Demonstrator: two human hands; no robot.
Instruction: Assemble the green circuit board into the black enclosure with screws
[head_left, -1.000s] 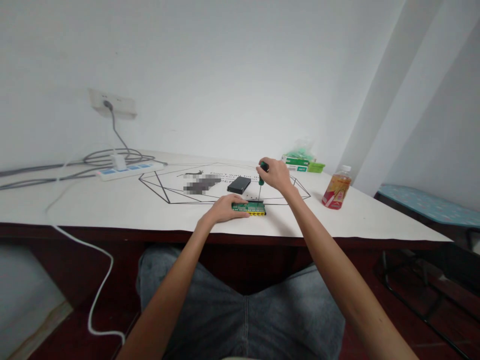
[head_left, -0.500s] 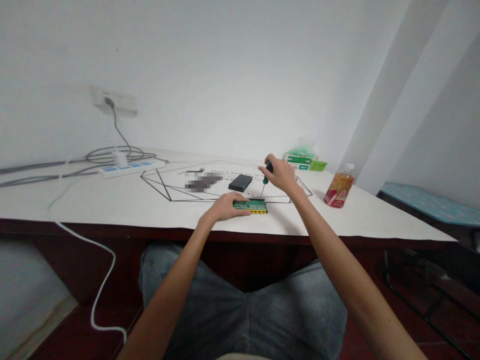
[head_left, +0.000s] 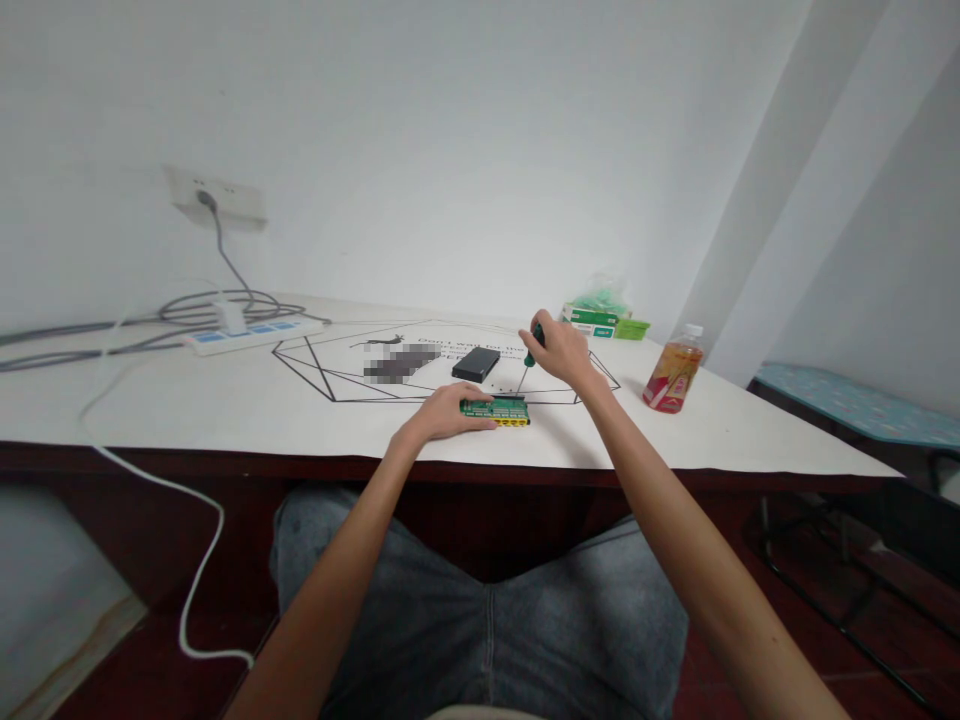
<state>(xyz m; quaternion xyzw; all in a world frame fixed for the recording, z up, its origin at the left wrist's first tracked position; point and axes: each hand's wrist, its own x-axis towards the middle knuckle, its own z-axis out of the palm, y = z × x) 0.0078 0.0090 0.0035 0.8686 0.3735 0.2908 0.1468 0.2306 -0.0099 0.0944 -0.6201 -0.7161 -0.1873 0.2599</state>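
Note:
My left hand (head_left: 444, 412) grips the left end of a green circuit board (head_left: 507, 408) with a row of yellow connectors along its near edge. The board rests on the white table (head_left: 360, 435) near the front. In my right hand (head_left: 562, 348) is a screwdriver (head_left: 531, 356) with a dark green handle, fingers wrapped round it. Its thin shaft slants down to the far edge of the board; whether the tip sits on a screw is too small to tell. Just behind the board lies a flat black case (head_left: 476, 365), and several tiny dark pieces (head_left: 502, 388) are beside it.
A drink bottle (head_left: 675, 370) stands to the right. Green-and-white boxes (head_left: 591, 320) with a plastic bag are at the back right. On the left are a power strip (head_left: 255, 336), coiled grey cables (head_left: 202, 305) and a white cord (head_left: 202, 570) hanging over the table edge.
The view has shifted slightly, so everything appears a little further left. The screwdriver's shaft leans somewhat more than before; both hands keep their hold.

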